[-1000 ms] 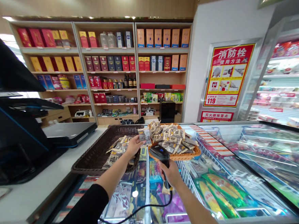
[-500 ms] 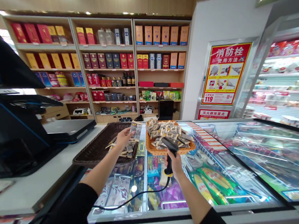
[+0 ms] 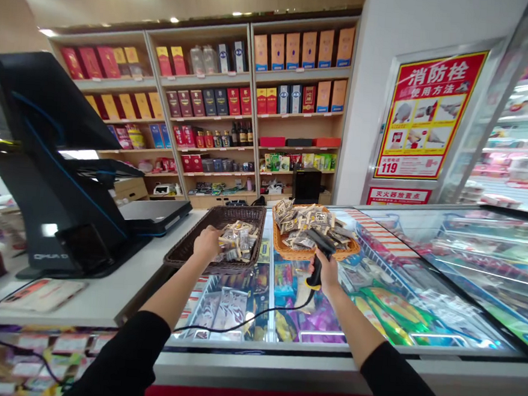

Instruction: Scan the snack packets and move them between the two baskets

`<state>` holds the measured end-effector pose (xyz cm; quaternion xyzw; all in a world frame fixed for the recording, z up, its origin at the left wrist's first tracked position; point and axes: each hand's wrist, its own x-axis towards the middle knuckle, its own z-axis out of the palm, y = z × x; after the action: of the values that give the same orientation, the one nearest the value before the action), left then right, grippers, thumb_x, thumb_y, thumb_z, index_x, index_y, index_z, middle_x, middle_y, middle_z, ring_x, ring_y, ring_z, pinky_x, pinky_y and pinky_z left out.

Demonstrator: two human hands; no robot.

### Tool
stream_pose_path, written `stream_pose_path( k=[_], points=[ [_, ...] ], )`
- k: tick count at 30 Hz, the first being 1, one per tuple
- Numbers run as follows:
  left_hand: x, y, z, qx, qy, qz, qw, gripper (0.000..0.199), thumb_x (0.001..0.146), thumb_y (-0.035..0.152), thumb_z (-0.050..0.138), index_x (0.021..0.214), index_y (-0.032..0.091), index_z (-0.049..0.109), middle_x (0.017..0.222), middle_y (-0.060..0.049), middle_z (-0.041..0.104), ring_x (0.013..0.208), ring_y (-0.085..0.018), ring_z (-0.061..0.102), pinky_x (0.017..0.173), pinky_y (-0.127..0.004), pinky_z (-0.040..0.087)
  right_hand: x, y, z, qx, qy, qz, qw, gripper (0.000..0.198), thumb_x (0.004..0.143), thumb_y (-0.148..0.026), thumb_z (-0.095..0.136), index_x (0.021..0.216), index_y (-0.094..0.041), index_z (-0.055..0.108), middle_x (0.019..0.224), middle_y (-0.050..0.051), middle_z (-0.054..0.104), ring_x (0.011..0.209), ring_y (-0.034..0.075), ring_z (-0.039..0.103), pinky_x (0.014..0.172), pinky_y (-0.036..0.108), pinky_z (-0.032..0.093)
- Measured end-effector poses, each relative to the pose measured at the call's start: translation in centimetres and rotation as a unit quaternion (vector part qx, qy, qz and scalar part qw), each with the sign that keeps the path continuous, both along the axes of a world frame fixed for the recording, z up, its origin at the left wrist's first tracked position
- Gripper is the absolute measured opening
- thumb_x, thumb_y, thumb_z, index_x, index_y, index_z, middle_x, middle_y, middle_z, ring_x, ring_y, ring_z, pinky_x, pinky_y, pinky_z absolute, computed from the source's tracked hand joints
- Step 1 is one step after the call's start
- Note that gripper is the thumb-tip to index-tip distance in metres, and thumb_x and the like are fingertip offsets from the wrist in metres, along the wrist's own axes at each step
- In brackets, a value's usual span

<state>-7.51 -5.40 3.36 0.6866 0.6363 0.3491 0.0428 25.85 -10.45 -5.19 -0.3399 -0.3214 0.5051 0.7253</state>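
My right hand [image 3: 324,270] is wrapped round the grip of a black barcode scanner [image 3: 317,271] with a yellow ring at its base. The scanner's head lies over the front of an orange woven basket [image 3: 289,253] heaped with small beige-and-clear packets [image 3: 305,222]. My left hand [image 3: 207,242] is down inside a dark brown woven basket [image 3: 183,246], its fingers curled at the left edge of a pile of similar packets [image 3: 240,240]. Its fingertips are hidden, so whatever they hold does not show.
Both baskets rest at the glass-topped freezer [image 3: 376,278], which is full of packaged goods. The scanner's black cable [image 3: 256,315] crosses the glass. On the left counter stand a checkout machine [image 3: 76,167] and a flat scale [image 3: 154,214]. Shelves of boxes [image 3: 207,103] line the back wall.
My left hand has lowered from above the dark basket into it, and the clear packet it held up no longer shows. The right hand keeps the scanner by the orange basket. The view has shifted left.
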Motion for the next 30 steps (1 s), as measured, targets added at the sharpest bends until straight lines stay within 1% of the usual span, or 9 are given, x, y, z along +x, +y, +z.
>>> stream_pose_path(
  k=[3, 6, 8, 10, 15, 20, 24, 27, 30],
  points=[
    [4.7, 0.3, 1.3, 0.046, 0.057, -0.094, 0.993, 0.038, 0.061, 0.016, 0.071, 0.098, 0.022, 0.075, 0.099, -0.010, 0.066, 0.095, -0.026, 0.060, 0.089, -0.030, 0.043, 1.7, 0.8, 0.4, 0.024, -0.005, -0.033, 0.999, 0.045, 0.059, -0.050, 0.075, 0.084, -0.020, 0.053, 0.050, -0.006, 0.052, 0.035, 0.010, 0.044, 0.034, 0.024, 0.034],
    [10.5, 1.2, 1.3, 0.038, 0.028, -0.212, 0.976, 0.027, 0.063, 0.020, 0.070, 0.090, 0.022, 0.076, 0.093, -0.008, 0.070, 0.092, -0.026, 0.062, 0.090, -0.030, 0.043, 2.6, 1.3, 0.3, 0.045, -0.012, -0.044, 0.998, 0.044, 0.061, -0.050, 0.074, 0.085, -0.020, 0.053, 0.051, -0.006, 0.052, 0.036, 0.010, 0.044, 0.036, 0.024, 0.035],
    [14.4, 2.1, 0.5, -0.006, -0.014, -0.274, 0.962, 0.023, 0.061, 0.024, 0.073, 0.083, 0.023, 0.076, 0.085, -0.006, 0.071, 0.086, -0.025, 0.063, 0.085, -0.029, 0.045, 2.8, 1.3, 0.0, 0.056, -0.011, -0.042, 0.997, 0.044, 0.063, -0.051, 0.072, 0.086, -0.020, 0.052, 0.052, -0.007, 0.052, 0.036, 0.010, 0.043, 0.036, 0.024, 0.035],
    [17.9, 3.2, -0.4, -0.021, -0.022, -0.296, 0.955, 0.020, 0.063, 0.026, 0.071, 0.082, 0.022, 0.076, 0.082, -0.007, 0.072, 0.083, -0.025, 0.064, 0.083, -0.029, 0.046, 2.7, 1.2, -0.2, 0.058, -0.001, -0.045, 0.997, 0.045, 0.062, -0.052, 0.072, 0.087, -0.020, 0.052, 0.052, -0.007, 0.051, 0.036, 0.010, 0.043, 0.035, 0.023, 0.035],
    [23.8, 6.0, -1.5, 0.022, 0.025, -0.334, 0.942, 0.028, 0.070, 0.024, 0.066, 0.097, 0.022, 0.073, 0.099, -0.009, 0.072, 0.094, -0.027, 0.063, 0.086, -0.031, 0.045, 2.3, 1.7, -0.6, 0.045, 0.015, -0.063, 0.997, 0.048, 0.062, -0.055, 0.072, 0.087, -0.021, 0.051, 0.050, -0.008, 0.049, 0.034, 0.009, 0.042, 0.033, 0.022, 0.035],
    [26.3, 7.6, -1.6, 0.006, 0.091, -0.335, 0.938, 0.023, 0.071, 0.019, 0.062, 0.093, 0.022, 0.071, 0.093, -0.011, 0.071, 0.091, -0.026, 0.064, 0.086, -0.031, 0.044, 1.8, 2.6, -0.5, 0.070, 0.021, -0.113, 0.991, 0.044, 0.066, -0.056, 0.070, 0.084, -0.020, 0.050, 0.051, -0.007, 0.049, 0.034, 0.009, 0.043, 0.034, 0.022, 0.035],
    [26.8, 7.9, -0.9, -0.012, 0.066, -0.318, 0.946, 0.020, 0.071, 0.016, 0.062, 0.089, 0.020, 0.071, 0.088, -0.013, 0.071, 0.088, -0.028, 0.065, 0.085, -0.033, 0.044, 1.6, 2.6, -0.2, 0.079, 0.018, -0.134, 0.988, 0.041, 0.068, -0.055, 0.068, 0.081, -0.021, 0.050, 0.051, -0.007, 0.048, 0.035, 0.010, 0.042, 0.035, 0.023, 0.035],
    [25.8, 8.0, 0.2, 0.007, -0.019, -0.298, 0.954, 0.024, 0.076, 0.018, 0.060, 0.098, 0.019, 0.070, 0.092, -0.013, 0.071, 0.091, -0.029, 0.065, 0.088, -0.036, 0.045, 1.6, 2.4, -0.2, 0.080, 0.006, -0.126, 0.989, 0.039, 0.070, -0.056, 0.066, 0.079, -0.021, 0.050, 0.050, -0.006, 0.047, 0.035, 0.010, 0.041, 0.035, 0.023, 0.034],
    [23.0, 8.0, 1.0, 0.014, -0.181, -0.276, 0.944, 0.026, 0.077, 0.027, 0.063, 0.101, 0.019, 0.068, 0.095, -0.012, 0.070, 0.095, -0.028, 0.064, 0.088, -0.036, 0.047, 1.7, 2.2, -0.3, 0.079, -0.004, -0.121, 0.989, 0.039, 0.071, -0.056, 0.065, 0.077, -0.021, 0.050, 0.049, -0.006, 0.047, 0.035, 0.010, 0.041, 0.035, 0.023, 0.033]
  ],
)
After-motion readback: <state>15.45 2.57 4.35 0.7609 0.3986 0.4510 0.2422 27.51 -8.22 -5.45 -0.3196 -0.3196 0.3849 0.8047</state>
